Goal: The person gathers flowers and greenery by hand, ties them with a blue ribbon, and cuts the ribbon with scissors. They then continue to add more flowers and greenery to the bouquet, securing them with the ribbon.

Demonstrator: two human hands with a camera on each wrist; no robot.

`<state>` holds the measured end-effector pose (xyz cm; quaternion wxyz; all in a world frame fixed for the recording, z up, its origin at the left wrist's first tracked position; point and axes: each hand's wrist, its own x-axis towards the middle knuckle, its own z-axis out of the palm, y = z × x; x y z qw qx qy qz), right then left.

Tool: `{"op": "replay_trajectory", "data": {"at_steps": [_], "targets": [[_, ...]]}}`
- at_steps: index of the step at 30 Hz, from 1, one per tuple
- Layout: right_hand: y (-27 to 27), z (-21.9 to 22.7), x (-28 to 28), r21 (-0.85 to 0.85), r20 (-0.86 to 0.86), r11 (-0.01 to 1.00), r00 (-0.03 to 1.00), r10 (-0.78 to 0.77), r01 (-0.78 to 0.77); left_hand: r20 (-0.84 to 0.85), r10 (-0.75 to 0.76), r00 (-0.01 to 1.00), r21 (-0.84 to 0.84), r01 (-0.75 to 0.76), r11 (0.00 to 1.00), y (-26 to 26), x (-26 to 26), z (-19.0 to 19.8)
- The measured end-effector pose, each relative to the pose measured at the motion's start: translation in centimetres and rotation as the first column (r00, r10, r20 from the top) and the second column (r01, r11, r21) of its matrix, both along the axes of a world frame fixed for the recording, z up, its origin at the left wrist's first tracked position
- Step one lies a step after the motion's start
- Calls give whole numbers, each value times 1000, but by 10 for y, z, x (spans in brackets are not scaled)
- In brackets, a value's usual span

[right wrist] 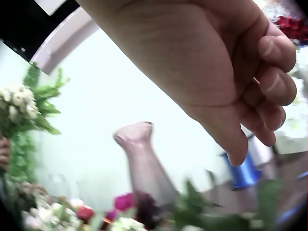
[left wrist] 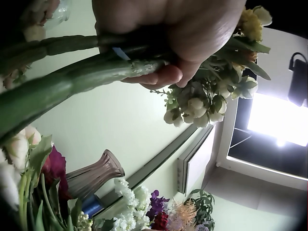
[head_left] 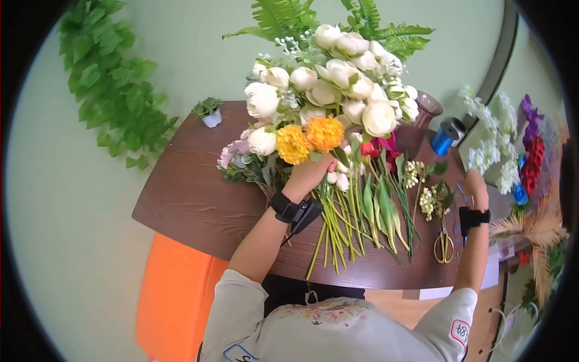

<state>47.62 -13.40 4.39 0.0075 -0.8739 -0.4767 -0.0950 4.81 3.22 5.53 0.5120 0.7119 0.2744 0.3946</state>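
Note:
My left hand (head_left: 310, 175) grips the stems of a large bouquet of white blooms (head_left: 379, 117), with two orange-yellow flowers (head_left: 324, 134) just above the hand. In the left wrist view, the fingers and thumb of that hand (left wrist: 168, 33) close round thick green stems (left wrist: 62, 84). Over the table's right side, my right hand (head_left: 476, 187) is just below white blossom sprays (head_left: 482, 158). Seen in the right wrist view, the right hand (right wrist: 207, 62) has loosely bent fingers with nothing visible between them, near a blue ribbon spool (right wrist: 244, 174).
On the brown table (head_left: 187, 175) lie loose stems (head_left: 332, 232), white berry sprigs (head_left: 427, 202) and gold-handled scissors (head_left: 443, 248). A pinkish glass vase (head_left: 428, 107) stands behind, a small potted plant (head_left: 210, 114) at the back left. Red flowers (head_left: 532, 172) are at far right.

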Motion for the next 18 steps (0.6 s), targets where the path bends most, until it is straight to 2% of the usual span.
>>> {"op": "replay_trajectory", "data": {"at_steps": [1,2,3,4,5,6,7,8,9,10,12,13,14,15,16,18], "targets": [[16,31,-41,61,-46,997,998,45,-42,80,-6,997,-43,10,999,9,2,-12],[27,63,-87,102,-190,979,962,194,-178,158,-12,987,-86,26,996,19,6,-25],[36,88,-132,158,-323,941,885,336,-300,157,-2,988,-87,16,996,19,6,-23],[44,97,-164,323,-591,871,639,492,-371,163,1,987,115,-20,993,18,6,-19],[61,91,-177,376,-656,760,427,622,-530,168,1,986,312,-54,949,17,6,-17],[73,88,-202,486,-632,635,260,730,-600,168,7,986,310,-60,949,20,5,-18],[79,97,-233,495,-618,549,171,767,-674,154,-88,984,254,46,966,24,5,-19],[80,101,-260,559,-604,516,106,790,-649,146,-182,972,197,152,969,25,4,-20],[105,73,-256,483,-668,552,122,734,-680,107,-163,981,217,137,967,18,0,-8],[124,66,-274,535,-536,365,28,844,-762,107,-153,982,218,127,968,17,-3,-11],[124,68,-287,347,-396,446,302,867,-825,196,-90,977,316,24,949,18,-8,-28],[136,56,-291,348,-393,435,292,872,-830,168,57,984,621,-151,769,26,-6,-36],[156,33,-294,450,-261,377,285,922,-810,23,156,987,588,-140,797,28,-15,-29],[168,23,-298,540,-123,306,286,950,-784,26,162,986,593,-146,792,24,-19,-19],[137,60,-317,503,52,324,402,914,-801,17,149,989,515,-136,846,18,-22,-7],[151,54,-316,350,-20,485,512,859,-801,4,118,993,345,-112,932,5,-27,17]]}}
